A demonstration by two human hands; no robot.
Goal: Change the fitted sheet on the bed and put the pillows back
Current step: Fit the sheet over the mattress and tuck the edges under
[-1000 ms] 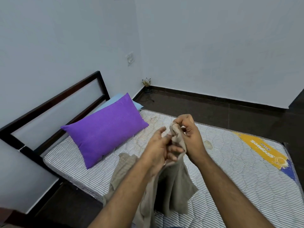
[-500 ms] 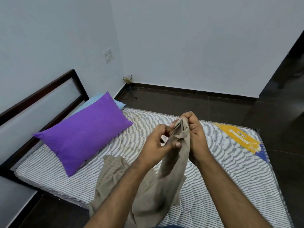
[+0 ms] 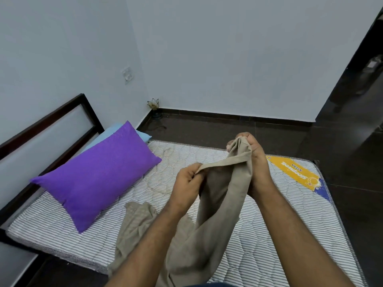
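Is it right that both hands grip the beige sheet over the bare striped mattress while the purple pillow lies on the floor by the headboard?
Not quite. The head view shows the purple pillow lying on the striped mattress by the headboard, not on the floor. The rest holds: the left hand and right hand both grip the beige sheet over the bare mattress.
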